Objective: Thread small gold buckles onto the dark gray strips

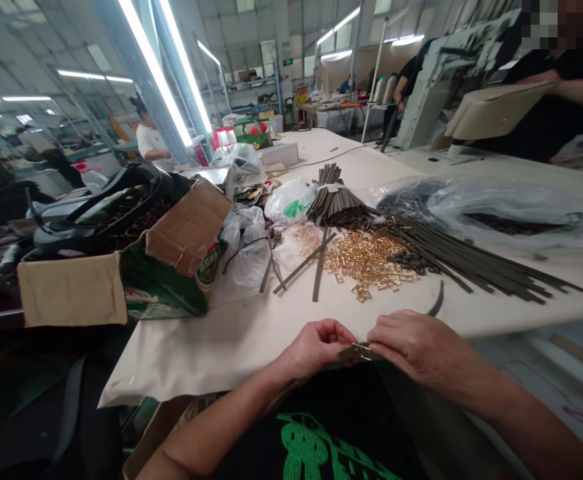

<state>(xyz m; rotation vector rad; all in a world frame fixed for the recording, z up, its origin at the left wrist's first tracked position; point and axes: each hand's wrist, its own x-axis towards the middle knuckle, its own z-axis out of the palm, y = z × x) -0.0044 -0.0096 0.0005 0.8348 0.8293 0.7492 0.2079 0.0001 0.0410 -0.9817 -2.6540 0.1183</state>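
At the table's near edge, my left hand [321, 343] pinches one end of a dark strap [347, 354]. A small gold buckle [362, 351] sits on the strap between my two hands. My right hand [409, 343] is closed on the other side of it, and the dark curved end of a strap [436, 299] sticks up behind that hand. Just beyond my hands lies a loose pile of gold buckles [366, 257]. Long dark straps [471, 257] fan out to the right, and a tied bundle of straps [332, 193] stands behind the pile.
An open green cardboard box [161, 287] with a black bin [111, 207] stands at the left. Clear plastic bags [511, 207] lie at the back right. A sewing machine [436, 93] and a co-worker holding a beige piece [501, 110] are beyond.
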